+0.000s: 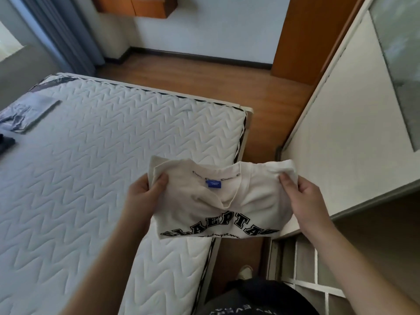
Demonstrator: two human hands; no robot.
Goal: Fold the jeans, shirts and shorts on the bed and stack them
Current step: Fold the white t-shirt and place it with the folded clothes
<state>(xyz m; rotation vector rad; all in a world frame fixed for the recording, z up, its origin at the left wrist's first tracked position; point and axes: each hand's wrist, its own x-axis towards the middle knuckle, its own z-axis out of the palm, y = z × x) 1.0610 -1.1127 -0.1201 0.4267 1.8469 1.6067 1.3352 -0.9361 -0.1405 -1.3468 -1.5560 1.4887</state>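
A folded cream shirt point(218, 201) with black arched lettering and a blue neck label hangs in the air over the bed's right edge. My left hand point(145, 192) pinches its left corner and my right hand point(302, 192) pinches its right corner. The white quilted mattress point(91, 167) lies to the left below the shirt. Folded grey shorts point(27, 114) rest at the far left of the bed, with a dark garment point(5, 144) partly cut off by the frame's left edge beside them.
A white wardrobe point(341, 123) stands close on the right. A narrow strip of wooden floor point(261, 105) runs between it and the bed. A blue curtain point(68, 35) hangs at the back left. My foot point(244, 270) stands beside the bed.
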